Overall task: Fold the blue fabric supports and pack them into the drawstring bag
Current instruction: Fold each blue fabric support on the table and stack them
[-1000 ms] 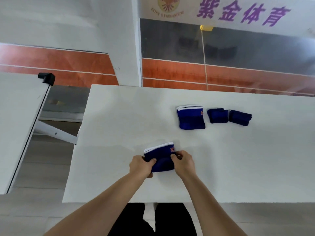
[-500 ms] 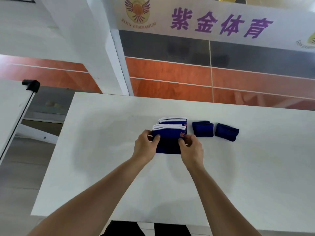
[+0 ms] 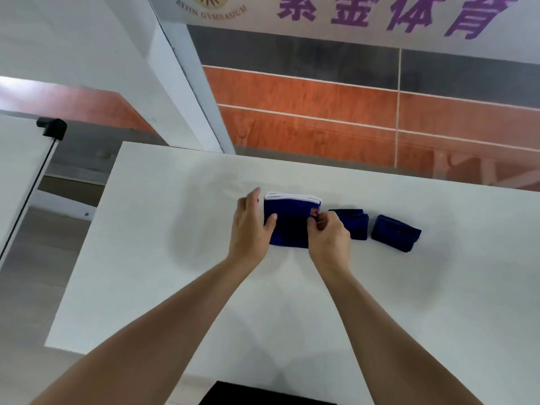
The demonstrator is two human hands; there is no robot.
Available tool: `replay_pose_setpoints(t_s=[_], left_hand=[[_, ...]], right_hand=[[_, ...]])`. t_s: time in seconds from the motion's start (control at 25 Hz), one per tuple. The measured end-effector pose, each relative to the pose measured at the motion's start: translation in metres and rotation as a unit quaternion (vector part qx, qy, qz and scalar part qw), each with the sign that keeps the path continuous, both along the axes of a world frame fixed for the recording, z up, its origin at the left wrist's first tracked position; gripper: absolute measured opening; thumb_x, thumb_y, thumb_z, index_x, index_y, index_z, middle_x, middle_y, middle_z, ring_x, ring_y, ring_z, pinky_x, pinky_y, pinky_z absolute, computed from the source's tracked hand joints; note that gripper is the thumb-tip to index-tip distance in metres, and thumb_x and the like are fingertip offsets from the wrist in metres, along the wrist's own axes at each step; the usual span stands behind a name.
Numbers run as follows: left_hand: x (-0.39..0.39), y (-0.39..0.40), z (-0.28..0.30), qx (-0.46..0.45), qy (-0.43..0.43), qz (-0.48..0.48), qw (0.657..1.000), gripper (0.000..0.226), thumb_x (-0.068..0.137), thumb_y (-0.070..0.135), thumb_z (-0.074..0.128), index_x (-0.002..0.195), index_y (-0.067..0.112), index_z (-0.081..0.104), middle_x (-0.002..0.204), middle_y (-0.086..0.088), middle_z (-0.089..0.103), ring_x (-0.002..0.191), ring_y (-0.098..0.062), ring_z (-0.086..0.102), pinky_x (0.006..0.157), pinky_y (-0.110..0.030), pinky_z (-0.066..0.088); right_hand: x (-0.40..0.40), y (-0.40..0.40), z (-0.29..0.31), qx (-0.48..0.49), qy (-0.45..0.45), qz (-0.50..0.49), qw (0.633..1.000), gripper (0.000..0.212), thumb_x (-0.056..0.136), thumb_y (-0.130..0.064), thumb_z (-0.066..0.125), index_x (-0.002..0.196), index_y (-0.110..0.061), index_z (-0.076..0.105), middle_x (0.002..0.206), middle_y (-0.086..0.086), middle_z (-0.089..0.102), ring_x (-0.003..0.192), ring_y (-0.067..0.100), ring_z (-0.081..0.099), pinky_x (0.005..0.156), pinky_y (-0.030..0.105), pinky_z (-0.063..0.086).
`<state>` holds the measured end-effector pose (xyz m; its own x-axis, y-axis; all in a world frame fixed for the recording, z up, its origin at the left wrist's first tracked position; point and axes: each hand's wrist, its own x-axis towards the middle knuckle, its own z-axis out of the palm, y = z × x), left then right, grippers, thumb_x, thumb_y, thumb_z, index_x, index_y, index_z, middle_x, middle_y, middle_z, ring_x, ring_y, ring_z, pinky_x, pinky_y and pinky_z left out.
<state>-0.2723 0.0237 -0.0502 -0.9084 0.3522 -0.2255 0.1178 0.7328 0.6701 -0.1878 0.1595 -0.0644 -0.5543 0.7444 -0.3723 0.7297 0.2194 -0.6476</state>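
Note:
A folded blue support (image 3: 290, 222) with a white top edge lies stacked on a second one on the white table (image 3: 181, 258). My left hand (image 3: 251, 226) holds the stack's left side, thumb on top and fingers straight along the edge. My right hand (image 3: 328, 238) pinches the stack's right edge near a small orange logo. To the right lie two smaller folded dark blue supports, one (image 3: 355, 225) just beside my right hand and another (image 3: 396, 236) further right. No drawstring bag is in view.
A second white table (image 3: 17, 171) with a black corner clamp (image 3: 52, 128) stands to the left across a gap. Behind the table is a white pillar (image 3: 163, 92) and a wall with orange panels.
Both hands carried the folded support away from the near table edge and set it on top of the other folded one. My left fingers have straightened along its left side.

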Motion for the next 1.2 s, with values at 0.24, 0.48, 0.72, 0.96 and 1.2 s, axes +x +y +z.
replay_pose_setpoints(t_s=[0.24, 0.48, 0.72, 0.96, 1.2], left_hand=[[0.013, 0.004, -0.017, -0.143, 0.188, -0.219, 0.947, 0.063, 0.088, 0.019, 0.067, 0.146, 0.022, 0.044, 0.157, -0.008, 0.036, 0.142, -0.032, 0.033, 0.110, -0.044, 0.037], [0.012, 0.010, -0.028, -0.182, 0.136, -0.219, 0.949, 0.065, 0.093, 0.021, 0.063, 0.151, 0.027, 0.035, 0.164, -0.003, 0.022, 0.148, -0.030, 0.021, 0.112, -0.044, 0.032], [0.011, 0.017, -0.022, -0.217, 0.142, -0.231, 0.938, 0.061, 0.094, 0.022, 0.059, 0.150, 0.026, 0.035, 0.162, -0.007, 0.023, 0.147, -0.032, 0.020, 0.112, -0.045, 0.030], [0.027, 0.049, 0.004, -0.219, 0.199, -0.202, 0.934, 0.050, 0.081, 0.017, 0.066, 0.130, 0.015, 0.054, 0.145, -0.011, 0.045, 0.129, -0.034, 0.040, 0.108, -0.044, 0.035], [0.064, 0.118, 0.004, -0.140, 0.193, -0.288, 0.928, 0.054, 0.093, 0.013, 0.054, 0.146, 0.015, 0.041, 0.151, -0.006, 0.042, 0.141, -0.029, 0.035, 0.114, -0.043, 0.033]], right_hand=[[0.006, -0.009, 0.005, 0.197, 0.002, 0.092, 0.976, 0.041, 0.086, -0.028, 0.070, 0.123, -0.021, 0.052, 0.116, 0.000, 0.060, 0.105, 0.024, 0.053, 0.092, 0.038, 0.040], [0.022, -0.018, -0.012, 0.242, -0.046, 0.234, 0.940, 0.048, 0.097, -0.032, 0.053, 0.144, -0.023, 0.051, 0.156, 0.002, 0.042, 0.140, 0.022, 0.041, 0.116, 0.042, 0.023], [0.021, -0.009, -0.007, 0.218, -0.046, 0.260, 0.939, 0.047, 0.098, -0.032, 0.050, 0.144, -0.025, 0.051, 0.155, 0.002, 0.044, 0.142, 0.023, 0.039, 0.118, 0.044, 0.022], [0.054, 0.041, 0.008, 0.243, -0.018, 0.199, 0.949, 0.046, 0.092, -0.021, 0.057, 0.138, -0.019, 0.056, 0.140, 0.000, 0.058, 0.128, 0.023, 0.049, 0.107, 0.038, 0.031], [0.091, 0.113, 0.007, 0.239, -0.050, 0.186, 0.952, 0.049, 0.090, -0.017, 0.060, 0.138, -0.015, 0.054, 0.135, 0.004, 0.059, 0.124, 0.028, 0.051, 0.105, 0.038, 0.032]])
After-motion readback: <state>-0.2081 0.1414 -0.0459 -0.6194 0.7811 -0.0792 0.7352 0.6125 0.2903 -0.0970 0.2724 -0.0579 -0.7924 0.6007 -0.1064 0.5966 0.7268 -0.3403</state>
